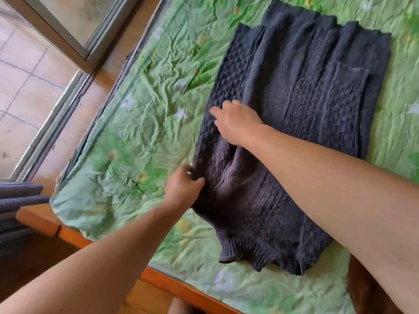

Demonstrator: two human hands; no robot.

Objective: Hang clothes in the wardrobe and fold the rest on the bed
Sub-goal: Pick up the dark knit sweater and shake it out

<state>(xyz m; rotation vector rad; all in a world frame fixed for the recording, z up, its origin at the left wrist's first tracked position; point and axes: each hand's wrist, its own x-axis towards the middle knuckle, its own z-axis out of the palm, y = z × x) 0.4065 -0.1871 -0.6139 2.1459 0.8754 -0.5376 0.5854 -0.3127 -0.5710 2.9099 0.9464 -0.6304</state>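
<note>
Charcoal knit is pinched in your left grip [184, 184], which grasps the sweater [317, 98] at its left edge, about midway along that side. Your right grip [238, 123] is released: it lies flat on the knit, fingers out, just beyond the pinch along the same edge. The sweater lies spread on the green bed sheet [136, 123], both sleeves turned in over its body, the ribbed hem nearest you and close to the wooden bed frame [181, 288]. A pile of folded dark cloth [20, 200] sits well to the sweater's left.

Likely trouble: if you pull the pinched edge across while the flat hand presses too lightly, the whole sweater may slide on the crumpled sheet and the tucked sleeves may slip out. A hard tug may also stretch the loose knit.
</note>
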